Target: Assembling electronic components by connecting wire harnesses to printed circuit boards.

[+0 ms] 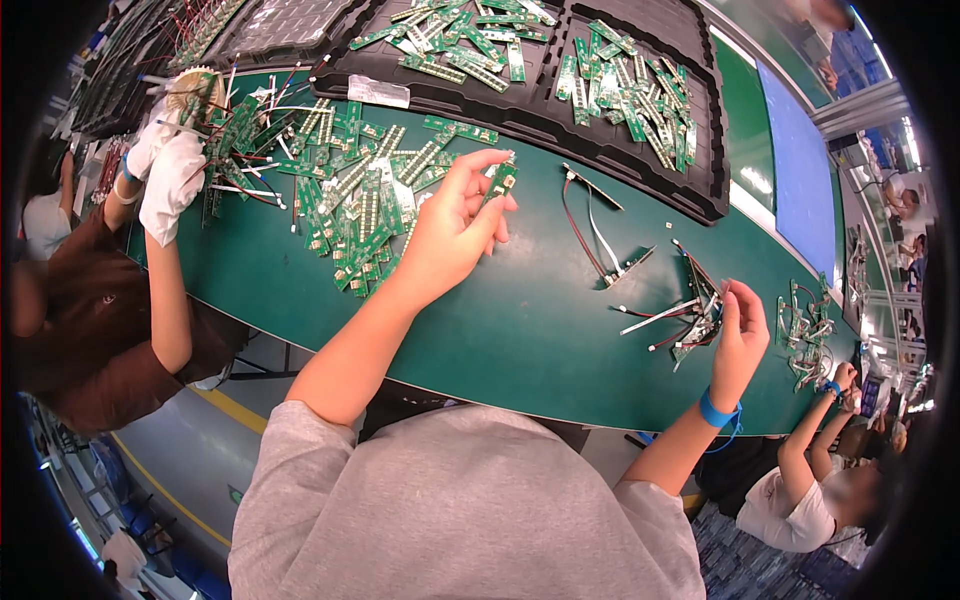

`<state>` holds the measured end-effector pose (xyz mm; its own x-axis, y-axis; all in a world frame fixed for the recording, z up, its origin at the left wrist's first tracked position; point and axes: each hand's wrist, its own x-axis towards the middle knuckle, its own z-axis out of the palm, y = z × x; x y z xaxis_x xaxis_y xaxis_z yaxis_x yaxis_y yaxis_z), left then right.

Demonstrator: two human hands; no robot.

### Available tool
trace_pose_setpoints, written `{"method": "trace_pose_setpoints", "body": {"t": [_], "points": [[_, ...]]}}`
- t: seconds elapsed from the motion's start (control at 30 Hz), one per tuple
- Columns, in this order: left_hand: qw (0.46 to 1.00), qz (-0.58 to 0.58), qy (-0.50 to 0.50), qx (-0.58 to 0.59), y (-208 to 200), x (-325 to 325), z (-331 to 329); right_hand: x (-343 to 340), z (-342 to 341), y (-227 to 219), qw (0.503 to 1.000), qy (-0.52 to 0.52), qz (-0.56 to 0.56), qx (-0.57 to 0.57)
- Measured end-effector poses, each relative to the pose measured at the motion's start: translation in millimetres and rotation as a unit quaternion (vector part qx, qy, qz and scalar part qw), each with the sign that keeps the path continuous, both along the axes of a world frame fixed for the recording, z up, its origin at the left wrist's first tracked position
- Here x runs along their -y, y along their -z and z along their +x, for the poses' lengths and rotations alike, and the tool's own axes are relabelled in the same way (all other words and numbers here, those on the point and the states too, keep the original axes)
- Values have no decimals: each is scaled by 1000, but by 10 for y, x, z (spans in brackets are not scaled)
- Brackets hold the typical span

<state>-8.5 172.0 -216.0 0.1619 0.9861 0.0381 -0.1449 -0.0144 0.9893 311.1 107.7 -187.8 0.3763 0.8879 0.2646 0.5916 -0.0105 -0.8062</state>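
Observation:
My left hand (455, 225) is raised over the green table, pinching a small green circuit board (503, 180) between thumb and fingers. On the right, my right hand (742, 335) closes its fingertips on the edge of a cluster of wired circuit boards (690, 325). Red, black and white leads with small plugs stick out of that cluster. Between my hands lies a pair of circuit boards (628, 268) joined by a red and a white wire. A blue wrist strap (716, 411) circles my right wrist. Left of my left hand spreads a pile of loose circuit boards (368, 205).
A black tray (715, 150) with heaps of boards stands at the back. More wired boards (806, 325) lie at the right end. At left, a co-worker's white-gloved hands (172, 185) are beside a wired bundle (240, 140). Another co-worker's hands (846, 385) are at far right.

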Motion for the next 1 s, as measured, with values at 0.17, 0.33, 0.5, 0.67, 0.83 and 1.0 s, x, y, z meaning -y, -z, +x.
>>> {"method": "trace_pose_setpoints", "body": {"t": [0.17, 0.33, 0.5, 0.67, 0.83, 1.0], "points": [[997, -13, 32, 64, 36, -27, -16, -16, -3, 35, 999, -19, -33, 11], [996, -22, 49, 77, 18, -32, -36, -17, 125, -40, 997, 3, 3, -83], [987, -48, 97, 122, 36, -12, -12, -1, 158, -244, 956, -87, 81, -269], [986, -42, 106, 118, 13, 27, -4, -55, -375, -396, 964, -141, 23, -224], [985, -57, 142, 77, -95, 71, -12, -151, -1127, -301, 952, -231, -90, -178], [984, -68, 135, 95, -96, 110, 16, -251, -1433, -64, 948, -283, -69, -129]]}}
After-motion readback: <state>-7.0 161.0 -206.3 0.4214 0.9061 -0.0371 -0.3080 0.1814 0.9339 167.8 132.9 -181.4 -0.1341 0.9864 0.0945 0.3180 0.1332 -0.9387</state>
